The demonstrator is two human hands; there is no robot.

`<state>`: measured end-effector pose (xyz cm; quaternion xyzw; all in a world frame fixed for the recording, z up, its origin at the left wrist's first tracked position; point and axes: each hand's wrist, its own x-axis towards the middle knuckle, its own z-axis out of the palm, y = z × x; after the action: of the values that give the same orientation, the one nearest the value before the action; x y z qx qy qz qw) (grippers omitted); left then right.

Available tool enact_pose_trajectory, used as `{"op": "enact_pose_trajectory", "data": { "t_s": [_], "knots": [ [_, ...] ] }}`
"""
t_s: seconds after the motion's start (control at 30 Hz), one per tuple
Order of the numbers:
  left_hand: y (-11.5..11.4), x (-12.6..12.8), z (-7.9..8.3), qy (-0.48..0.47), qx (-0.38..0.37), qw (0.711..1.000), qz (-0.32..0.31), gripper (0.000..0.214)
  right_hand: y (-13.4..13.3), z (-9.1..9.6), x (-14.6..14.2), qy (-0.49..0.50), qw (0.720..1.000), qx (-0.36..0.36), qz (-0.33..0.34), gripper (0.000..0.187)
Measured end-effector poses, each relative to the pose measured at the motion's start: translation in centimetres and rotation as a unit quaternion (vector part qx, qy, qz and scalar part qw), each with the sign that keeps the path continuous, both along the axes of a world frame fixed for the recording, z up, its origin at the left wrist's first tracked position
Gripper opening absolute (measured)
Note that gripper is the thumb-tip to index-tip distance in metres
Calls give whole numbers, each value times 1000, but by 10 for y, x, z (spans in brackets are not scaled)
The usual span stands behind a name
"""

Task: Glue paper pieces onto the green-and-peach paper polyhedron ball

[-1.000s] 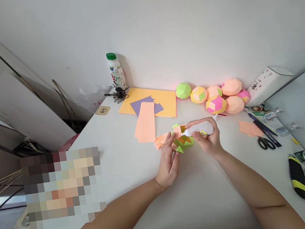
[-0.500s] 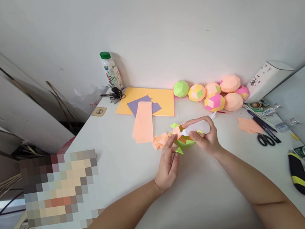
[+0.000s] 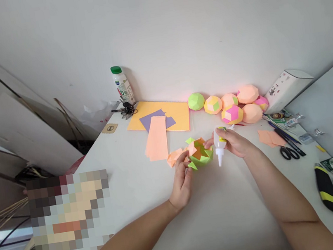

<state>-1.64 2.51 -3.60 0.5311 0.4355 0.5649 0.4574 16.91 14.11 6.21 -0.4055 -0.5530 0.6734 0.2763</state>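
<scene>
In the head view, the white squeeze bottle has just come away from the partly built paper shell: half a second ago its nozzle lay across the left rim by the fingers of the left hand, and now it points down, just beside the shell's right side and above the surface. The right hand grasps the bottle while also reaching a fingertip to the shell's right rim; the left hand holds the shell's left side, by a green flap. The shell, green outside with orange flaps, sits mid-surface, well apart from both the front edge and the back edge, its hollow facing up. That likely means a dab of what seems to be glue is on a flap and the work has turned to pressing or steadying the joint, though no glue can be made out. Folded orange pieces remain beside the left hand, and finished paper balls line the back edge, so this one looks well short of closing
</scene>
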Motion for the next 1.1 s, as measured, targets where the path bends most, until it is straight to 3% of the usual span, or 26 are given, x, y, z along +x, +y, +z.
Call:
{"op": "enact_pose_trajectory", "data": {
  "t_s": [0.17,0.43,0.5,0.63,0.7,0.77,0.93,1.1],
  "knots": [
    [-1,1,0,-43,-32,998,-34,29,-11,8,0,-97,989,-12,107,47],
    [-17,7,7,-9,-59,994,-87,30,-26,10,9,-131,974,22,181,53],
    [-24,8,9,33,-36,994,-95,29,-33,12,17,-132,971,17,200,52],
    [-37,7,18,111,103,979,-140,22,-47,14,32,-113,959,12,261,46],
    [-40,8,23,126,134,968,-171,21,-52,14,35,-91,955,8,281,45],
    [-42,8,27,119,117,965,-201,22,-55,13,35,-73,954,8,291,45],
    [-40,8,29,32,-19,955,-294,25,-54,12,32,-55,953,19,299,48],
    [-33,5,31,-25,-65,931,-358,26,-54,6,32,-20,980,-1,200,51]
  ]
}}
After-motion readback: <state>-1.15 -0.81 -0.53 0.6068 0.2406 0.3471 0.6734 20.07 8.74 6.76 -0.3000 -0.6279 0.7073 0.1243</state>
